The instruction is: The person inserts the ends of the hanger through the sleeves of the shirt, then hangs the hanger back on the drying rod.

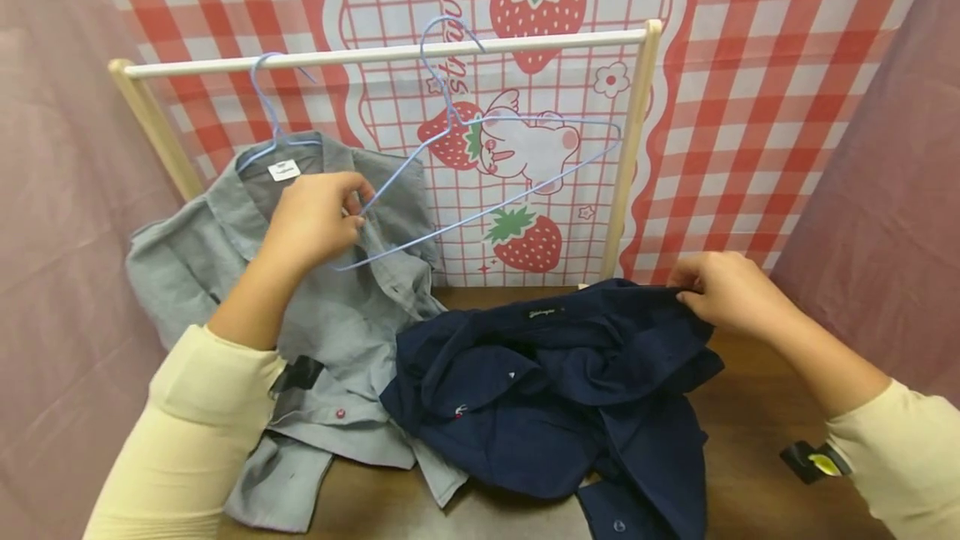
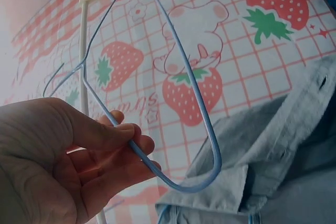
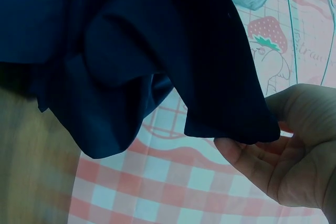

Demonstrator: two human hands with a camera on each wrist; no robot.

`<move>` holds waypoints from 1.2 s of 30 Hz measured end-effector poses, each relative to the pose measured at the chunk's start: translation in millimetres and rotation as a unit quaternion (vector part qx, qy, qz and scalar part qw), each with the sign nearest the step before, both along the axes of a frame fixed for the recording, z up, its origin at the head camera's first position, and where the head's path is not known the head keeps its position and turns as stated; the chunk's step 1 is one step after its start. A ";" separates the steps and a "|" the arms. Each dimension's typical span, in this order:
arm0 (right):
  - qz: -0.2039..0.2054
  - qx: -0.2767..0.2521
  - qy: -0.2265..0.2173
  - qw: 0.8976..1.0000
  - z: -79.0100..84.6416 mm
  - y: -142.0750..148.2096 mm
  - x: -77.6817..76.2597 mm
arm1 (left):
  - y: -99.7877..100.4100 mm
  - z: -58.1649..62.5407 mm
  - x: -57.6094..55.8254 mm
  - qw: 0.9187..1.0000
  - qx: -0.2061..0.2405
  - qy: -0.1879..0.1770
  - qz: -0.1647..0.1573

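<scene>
My left hand (image 1: 318, 215) pinches one arm of a thin blue clothes hanger (image 1: 487, 208) between thumb and fingers. The hanger is tilted, its hook up by the white rail, and no garment is on it. In the left wrist view the thumb (image 2: 118, 135) presses the hanger's wire (image 2: 197, 90) against the fingers. My right hand (image 1: 731, 294) grips the upper right edge of a dark navy shirt (image 1: 517, 407), whose collar label faces me. The shirt's lower part lies crumpled on the table. In the right wrist view the navy cloth (image 3: 210, 66) hangs from the fingertips.
A grey shirt (image 1: 322, 315) hangs on another blue hanger (image 1: 272, 102) at the rail's left. The white rail (image 1: 367, 55) stands on wooden posts (image 1: 630, 165). Behind is a strawberry-print cloth (image 1: 750, 107); below, a brown table (image 1: 750, 440).
</scene>
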State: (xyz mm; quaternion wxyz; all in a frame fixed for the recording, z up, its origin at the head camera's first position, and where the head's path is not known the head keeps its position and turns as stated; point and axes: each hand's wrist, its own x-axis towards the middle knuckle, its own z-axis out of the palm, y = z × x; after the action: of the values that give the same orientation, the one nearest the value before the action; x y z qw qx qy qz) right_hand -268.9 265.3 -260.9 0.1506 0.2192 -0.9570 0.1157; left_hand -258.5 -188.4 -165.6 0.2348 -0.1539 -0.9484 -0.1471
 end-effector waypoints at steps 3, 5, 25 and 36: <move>0.002 -0.007 0.001 1.000 -1.2 2.0 -0.7 | -7.9 -1.5 3.1 1.000 0.000 -0.001 0.007; 0.004 -0.009 0.002 1.000 -1.9 2.9 -1.1 | -12.8 -3.5 5.4 1.000 0.001 -0.001 0.009; 0.004 -0.011 0.038 0.999 2.9 3.2 5.5 | -6.2 -38.2 27.7 0.998 -0.043 -0.016 -0.044; -0.014 -0.018 0.036 0.999 19.1 -6.5 14.3 | 15.3 -51.6 38.8 0.991 -0.118 -0.039 -0.043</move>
State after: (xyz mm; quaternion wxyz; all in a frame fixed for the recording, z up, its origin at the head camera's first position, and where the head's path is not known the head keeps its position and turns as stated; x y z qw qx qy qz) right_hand -254.5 258.9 -241.9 0.1902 0.2075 -0.9517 0.1228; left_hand -219.7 -173.1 -217.2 0.1709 -0.2151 -0.9602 -0.0498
